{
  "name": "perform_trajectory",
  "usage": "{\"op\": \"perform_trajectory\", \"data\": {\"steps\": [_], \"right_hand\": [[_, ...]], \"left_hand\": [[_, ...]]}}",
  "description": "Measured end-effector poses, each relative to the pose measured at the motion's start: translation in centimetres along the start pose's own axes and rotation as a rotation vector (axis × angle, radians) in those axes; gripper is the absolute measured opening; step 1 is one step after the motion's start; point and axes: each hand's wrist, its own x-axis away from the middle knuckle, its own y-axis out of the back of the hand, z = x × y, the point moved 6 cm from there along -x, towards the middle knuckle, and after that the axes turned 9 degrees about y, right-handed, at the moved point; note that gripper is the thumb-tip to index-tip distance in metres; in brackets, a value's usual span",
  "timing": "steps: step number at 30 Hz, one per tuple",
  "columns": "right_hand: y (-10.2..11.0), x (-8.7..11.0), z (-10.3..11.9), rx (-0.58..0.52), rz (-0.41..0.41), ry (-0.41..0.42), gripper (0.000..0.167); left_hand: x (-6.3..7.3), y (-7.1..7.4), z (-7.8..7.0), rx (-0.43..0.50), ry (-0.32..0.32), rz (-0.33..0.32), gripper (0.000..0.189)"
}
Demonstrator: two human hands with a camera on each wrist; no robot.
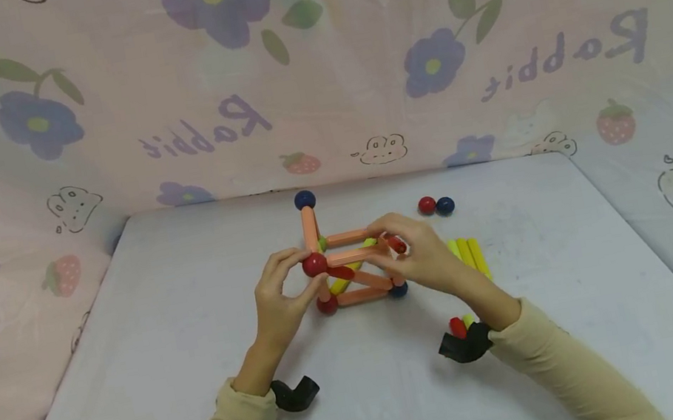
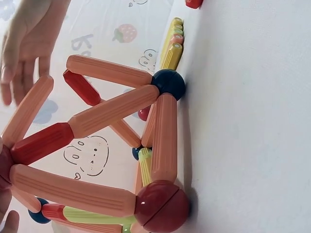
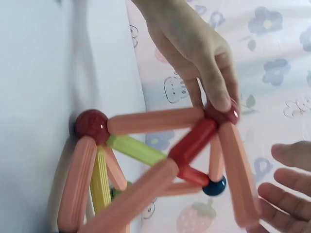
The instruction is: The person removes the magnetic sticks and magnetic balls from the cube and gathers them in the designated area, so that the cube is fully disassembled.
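A frame of orange magnetic sticks and coloured balls stands on the white table. My left hand [image 1: 277, 295] pinches the red ball [image 1: 315, 265] at its near upper left corner; the right wrist view shows thumb and fingers on that ball. From it an orange stick [image 3: 239, 174] juts out with a free end. My right hand [image 1: 418, 252] is beside that end, fingers extended and apart; whether a fingertip touches it is unclear. A red-and-orange diagonal [image 2: 43, 141] runs down to a blue ball [image 2: 168, 84]. Another red ball [image 2: 162, 206] sits at the lower left corner.
A loose red ball [image 1: 426, 205] and a blue ball [image 1: 445, 206] lie at the back right. Several yellow sticks [image 1: 467, 254] lie right of the frame. A short red stick [image 1: 458, 327] and a green one lie near the right wrist's black camera mount [image 1: 464, 343].
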Motion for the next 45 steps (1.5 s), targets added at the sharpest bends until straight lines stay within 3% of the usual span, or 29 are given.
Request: {"op": "perform_trajectory", "data": {"steps": [3, 9, 16, 23, 31, 37, 42, 45], "right_hand": [[-1.9, -1.0, 0.8, -0.02, 0.1, 0.035, 0.039], [-4.0, -2.3, 0.7, 0.014, 0.213, -0.005, 0.036], [-4.8, -3.0, 0.7, 0.04, 0.225, -0.03, 0.022], [-5.1, -3.1, 1.3, 0.038, 0.233, -0.03, 0.022], [-4.8, -3.2, 1.0, 0.015, 0.215, -0.051, 0.019], [-3.3, -2.4, 0.1, -0.088, 0.118, -0.081, 0.021], [-0.7, -0.5, -2.0, -0.193, 0.019, -0.247, 0.022], [1.5, 1.5, -3.5, -0.264, -0.044, -0.396, 0.026]], "left_hand": [[0.1, 0.0, 0.1, 0.008, 0.012, -0.002, 0.041], [0.2, -0.1, 0.4, 0.06, 0.052, 0.014, 0.041], [0.1, 0.1, 0.2, 0.071, 0.068, 0.027, 0.041], [0.1, 0.4, 0.2, 0.079, 0.056, 0.049, 0.041], [0.0, 0.4, 0.6, 0.074, 0.043, 0.047, 0.041], [-0.1, 0.4, 0.5, 0.069, 0.044, 0.042, 0.042], [0.0, 0.5, 0.6, 0.063, 0.064, 0.039, 0.041], [0.1, 0.4, 0.6, 0.058, 0.066, 0.04, 0.041]]}}
